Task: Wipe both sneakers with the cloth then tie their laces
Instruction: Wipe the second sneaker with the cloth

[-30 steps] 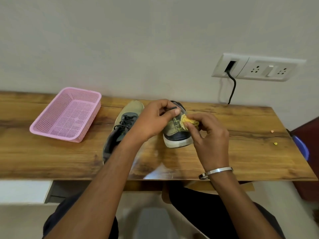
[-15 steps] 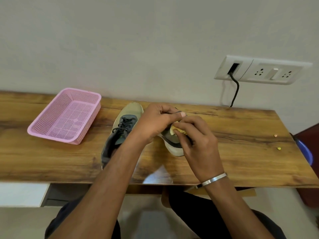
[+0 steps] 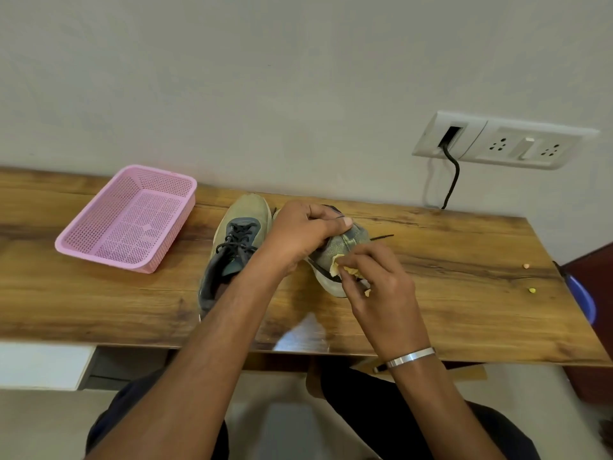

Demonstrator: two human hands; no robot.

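Two olive-and-grey sneakers sit on the wooden table (image 3: 464, 293). The left sneaker (image 3: 237, 240) lies flat with its black laces showing, toe toward the wall. My left hand (image 3: 303, 235) grips the top of the right sneaker (image 3: 345, 249), which is tilted so its side and white sole face me. My right hand (image 3: 374, 280) pinches a small yellow cloth (image 3: 345, 268) against that sneaker's side near the sole. A loose black lace end (image 3: 381, 238) trails on the table to the right of the held sneaker.
A pink mesh basket (image 3: 129, 220) stands at the back left of the table. A wall socket panel (image 3: 504, 141) with a black cable (image 3: 452, 180) is at the back right. Two small bits (image 3: 529, 277) lie near the table's right edge.
My right hand has slid the cloth down and toward me along the right sneaker's side. My left hand keeps its grip on the sneaker's top. The left sneaker has not moved.
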